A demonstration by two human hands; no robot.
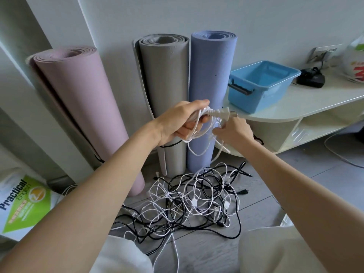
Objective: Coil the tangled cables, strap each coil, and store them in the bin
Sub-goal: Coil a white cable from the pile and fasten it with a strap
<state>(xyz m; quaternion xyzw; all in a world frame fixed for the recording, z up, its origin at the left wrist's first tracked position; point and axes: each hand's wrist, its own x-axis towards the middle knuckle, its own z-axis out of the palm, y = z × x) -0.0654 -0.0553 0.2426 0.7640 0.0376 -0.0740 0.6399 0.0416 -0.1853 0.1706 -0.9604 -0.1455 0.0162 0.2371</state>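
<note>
Head view, centre: white cable [199,123] is clamped as a part-wound coil in left hand [177,123]; a strand is pinched by right hand [234,131]. Floor tangle [189,205] is left uncoiled; bin [262,83], on shelf, appears empty. Approx. first coil, no strap seen.

My left hand [182,120] covers most of the white coil [199,127] I grip, so its number of loops is hidden. My right hand [233,131] hides whatever my fingertips pinch. In the floor tangle [189,201] I cannot trace any single cable. The book [21,203] runs off the left edge, and the bag [354,62] off the right.
</note>
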